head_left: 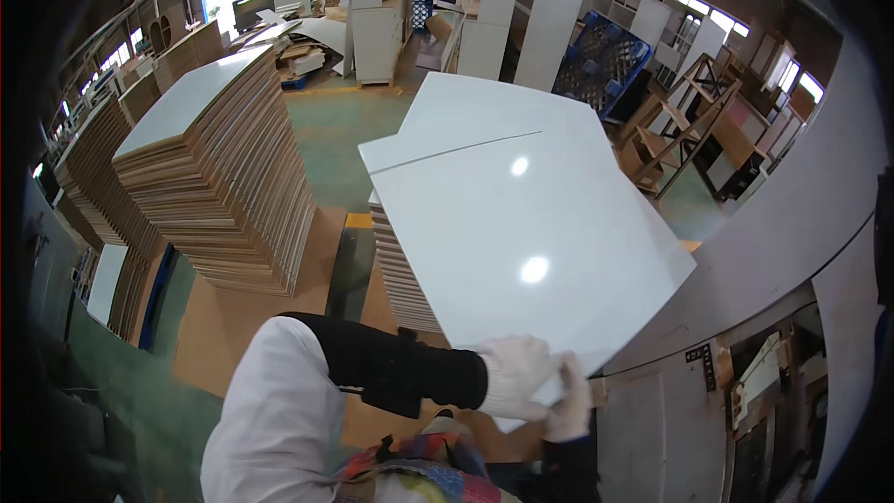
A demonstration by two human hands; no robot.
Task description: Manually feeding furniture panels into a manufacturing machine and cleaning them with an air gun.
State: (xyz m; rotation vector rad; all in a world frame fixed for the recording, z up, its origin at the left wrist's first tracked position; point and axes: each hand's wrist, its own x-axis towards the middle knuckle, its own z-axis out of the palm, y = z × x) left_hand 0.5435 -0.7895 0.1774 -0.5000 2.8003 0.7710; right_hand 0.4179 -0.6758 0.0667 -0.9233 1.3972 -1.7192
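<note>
A large glossy white panel (pixel 521 251) lies at an angle over another white panel (pixel 475 107), whose far part shows past a thin dark edge line. Beneath them, the side of a stack of boards (pixel 402 265) shows at the left. My left hand (pixel 517 377), in a white knitted glove and black sleeve, reaches across from the left and is closed on the panel's near edge. Close beside it, my right hand (pixel 570 401), also gloved and slightly blurred, is closed round the panel's near corner. The fingers under the panel are hidden.
A tall stack of white-topped boards (pixel 228 168) stands to the left on a brown sheet (pixel 251 326), with more stacks (pixel 107 177) beyond. At the right is a curved pale machine surface (pixel 764 224). Farther back are white cabinets (pixel 375 42), a blue pallet (pixel 601 61) and wooden frames (pixel 680 121).
</note>
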